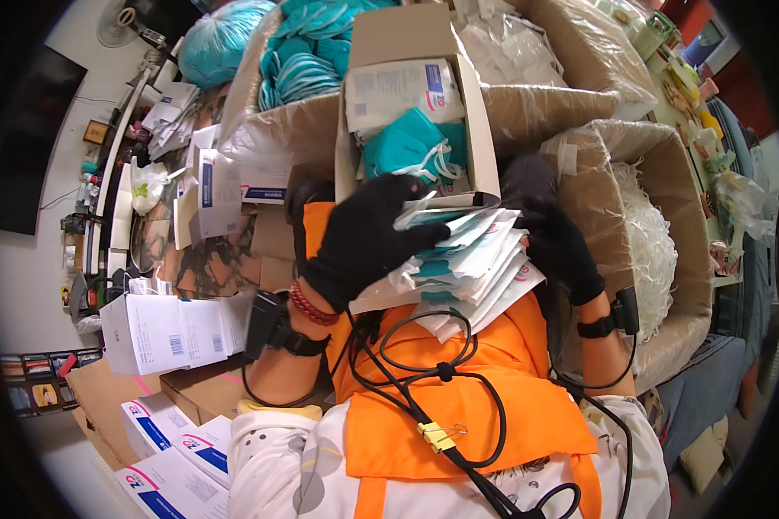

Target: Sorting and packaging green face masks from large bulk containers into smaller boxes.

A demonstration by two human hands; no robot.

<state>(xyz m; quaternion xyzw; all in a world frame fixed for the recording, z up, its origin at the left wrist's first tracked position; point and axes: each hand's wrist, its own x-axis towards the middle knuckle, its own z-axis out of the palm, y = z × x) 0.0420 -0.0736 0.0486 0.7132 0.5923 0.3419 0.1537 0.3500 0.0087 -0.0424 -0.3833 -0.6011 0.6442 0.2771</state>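
Open brown carton (485,156), teal masks (400,147) inside | white boxes (173,486), blue-banded, red-marked print | packet stack (485,275), white and teal, fanned, at carton's near end | black-gloved left hand (368,232) clamped on stack; right hand (561,246) at its right edge, grip unclear

the left forearm (290,368) is rising from below and slanting up to the right, its wrist (317,322) wearing red bead bracelets (307,304). the black-gloved left hand (363,229) is reaching inward with its back turning up, the fingers (400,189) curling and the thumb (428,235) extending below them in a pinching pose. the right forearm (610,363) is standing nearly upright, leaning slightly left. the right hand (563,246), also black-gloved, is bending its fingers toward the left hand. the two hands are facing each other, apart.
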